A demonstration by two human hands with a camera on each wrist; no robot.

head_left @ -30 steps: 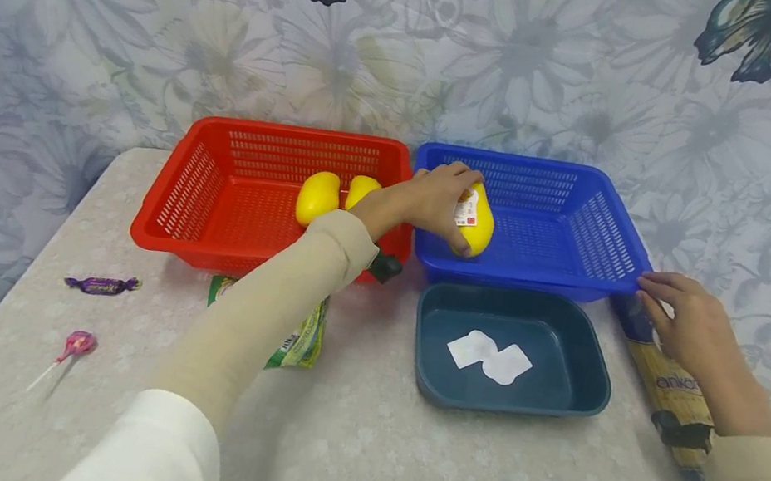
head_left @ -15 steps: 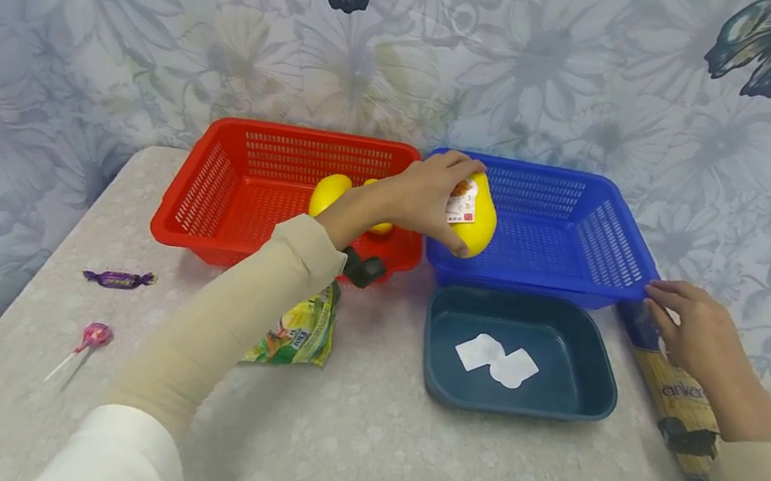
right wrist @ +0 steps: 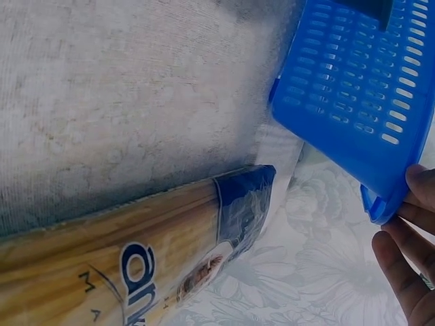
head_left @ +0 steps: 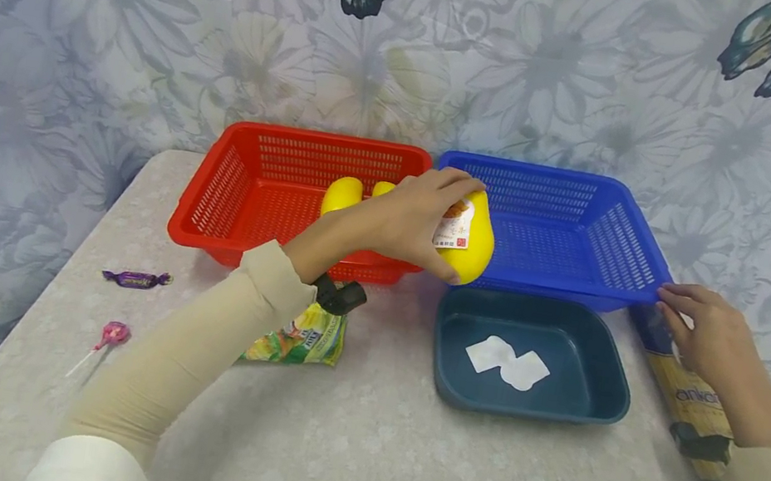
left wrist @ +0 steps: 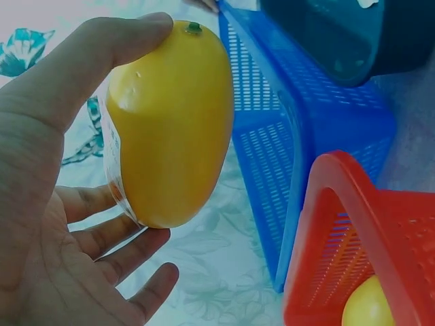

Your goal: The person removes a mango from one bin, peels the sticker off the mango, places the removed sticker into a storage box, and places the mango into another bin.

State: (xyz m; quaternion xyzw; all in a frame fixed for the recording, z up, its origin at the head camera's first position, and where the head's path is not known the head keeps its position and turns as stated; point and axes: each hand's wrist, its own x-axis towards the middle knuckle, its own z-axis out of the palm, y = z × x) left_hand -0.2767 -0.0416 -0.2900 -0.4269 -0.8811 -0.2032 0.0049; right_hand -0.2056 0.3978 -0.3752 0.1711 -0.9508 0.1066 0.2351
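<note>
Held between the thumb and fingers of my left hand [head_left: 407,223] is a yellow mango [head_left: 473,246] with a white label, raised above the place where the two baskets meet. The left wrist view shows the thumb near the mango's [left wrist: 177,129] green stem end. My right hand [head_left: 713,347] pinches the front right corner of the blue basket's rim [head_left: 545,284]; the right wrist view shows fingers on both sides of that rim [right wrist: 384,204]. Two more yellow mangoes, one [head_left: 343,194] plainer to see, lie in the red basket [head_left: 341,141], partly hidden by my left arm.
A dark teal tub [head_left: 446,385] holding white paper pieces [head_left: 524,370] stands before the blue basket. A spaghetti pack [head_left: 684,384] lies under my right arm. Left are a green-yellow packet [head_left: 317,339], a purple-wrapped candy [head_left: 137,279] and a pink lollipop [head_left: 114,333]. A wall rises behind.
My left hand has drawn the mango leftward and nearer to me, from over the blue basket's left part toward the red basket. My right hand has stayed at the blue basket's corner.
</note>
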